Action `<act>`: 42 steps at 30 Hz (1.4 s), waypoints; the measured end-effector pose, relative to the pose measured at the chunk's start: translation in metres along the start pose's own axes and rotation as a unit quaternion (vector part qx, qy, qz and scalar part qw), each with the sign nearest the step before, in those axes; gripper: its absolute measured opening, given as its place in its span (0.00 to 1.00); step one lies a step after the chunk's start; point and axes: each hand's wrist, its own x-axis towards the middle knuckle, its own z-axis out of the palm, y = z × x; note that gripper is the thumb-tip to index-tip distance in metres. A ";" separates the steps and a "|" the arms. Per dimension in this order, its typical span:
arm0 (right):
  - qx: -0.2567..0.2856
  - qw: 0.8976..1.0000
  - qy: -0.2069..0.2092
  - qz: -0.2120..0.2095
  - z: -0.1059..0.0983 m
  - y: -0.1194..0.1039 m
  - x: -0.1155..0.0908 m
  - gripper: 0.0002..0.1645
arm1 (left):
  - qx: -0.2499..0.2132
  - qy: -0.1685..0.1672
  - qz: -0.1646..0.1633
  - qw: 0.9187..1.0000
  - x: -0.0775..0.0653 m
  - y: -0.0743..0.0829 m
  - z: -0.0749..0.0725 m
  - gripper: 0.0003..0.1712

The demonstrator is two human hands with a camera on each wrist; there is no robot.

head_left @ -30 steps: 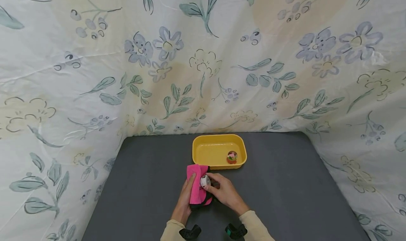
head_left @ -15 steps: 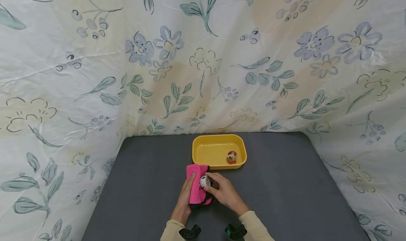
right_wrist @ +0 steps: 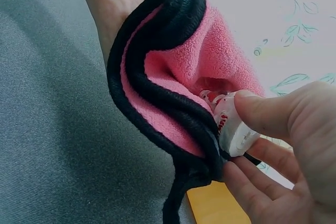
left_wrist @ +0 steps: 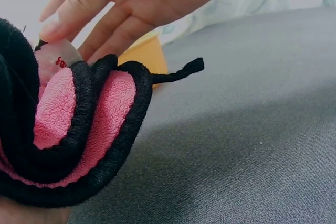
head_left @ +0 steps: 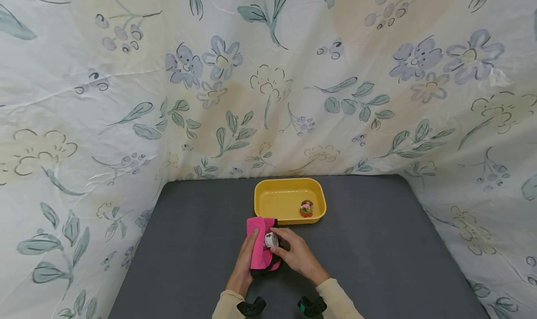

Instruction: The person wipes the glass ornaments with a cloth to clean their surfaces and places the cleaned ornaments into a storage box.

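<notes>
A folded pink cloth with black edging (head_left: 258, 256) lies in my left hand (head_left: 243, 265), the thumb along its near face. Tucked into its fold is what looks like a small snow globe (right_wrist: 236, 129), with a white base bearing red lettering. My right hand (head_left: 299, 258) pinches that white base between thumb and fingers. In the right wrist view, the globe's clear, red-and-white end sinks into the pink fold, partly hidden. A black hanging loop (left_wrist: 181, 73) sticks out from the cloth in the left wrist view.
Just beyond the hands, a yellow tray (head_left: 272, 184) stands on the grey table (head_left: 201, 225). A small globe with a red base and a pink figure (head_left: 306, 208) is in its right front corner. Flower-printed fabric (head_left: 293, 137) hangs around the back and sides.
</notes>
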 end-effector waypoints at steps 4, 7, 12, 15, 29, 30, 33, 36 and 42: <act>-0.002 1.000 0.000 -0.008 -0.001 0.000 0.002 0.32 | 0.003 0.005 -0.007 1.000 0.001 0.001 0.000 0.47; -0.007 1.000 -0.001 -0.012 -0.001 -0.001 0.003 0.31 | 0.001 0.007 -0.008 1.000 0.002 0.002 0.000 0.46; -0.010 1.000 -0.005 -0.009 -0.002 -0.002 0.004 0.31 | -0.001 0.004 -0.005 1.000 0.004 0.003 0.000 0.45; -0.014 1.000 -0.003 -0.014 -0.002 -0.002 0.003 0.32 | -0.003 0.003 -0.003 1.000 0.003 0.003 0.000 0.45; -0.017 1.000 -0.004 -0.014 -0.002 -0.002 0.000 0.32 | 0.000 0.012 -0.007 1.000 0.002 -0.001 0.001 0.48; -0.017 1.000 -0.004 -0.015 -0.001 -0.002 0.000 0.32 | 0.001 0.013 -0.008 1.000 0.002 -0.001 0.001 0.48; -0.022 1.000 -0.004 -0.016 0.000 -0.002 -0.001 0.32 | 0.004 0.014 -0.010 1.000 0.001 -0.001 0.000 0.48; -0.027 1.000 -0.004 -0.015 0.001 -0.002 -0.001 0.32 | 0.005 0.014 -0.010 1.000 0.000 -0.001 0.000 0.48; -0.034 0.999 -0.001 -0.017 0.002 -0.004 -0.003 0.33 | 0.001 0.010 -0.007 1.000 -0.001 -0.001 -0.002 0.47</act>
